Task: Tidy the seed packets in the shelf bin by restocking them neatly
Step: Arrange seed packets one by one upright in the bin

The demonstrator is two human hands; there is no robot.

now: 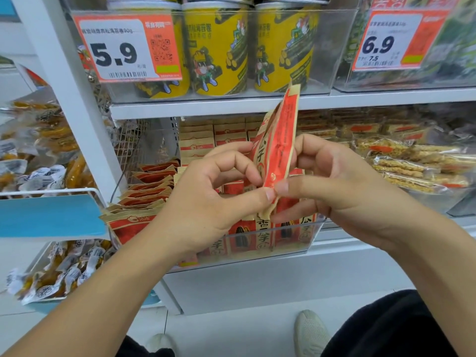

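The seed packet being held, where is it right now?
Head view, centre: the seed packet stands upright, pinched between left hand and right hand, above the clear bin, below the yellow cans.

1. I note white shelving [206,109] with a slanted white upright [77,104].
2. Yellow canisters [216,47] stand above, behind price tags [128,47].
3. Wire baskets [51,191] hang left.
4. Pale tiled floor [231,328] below, evenly lit.
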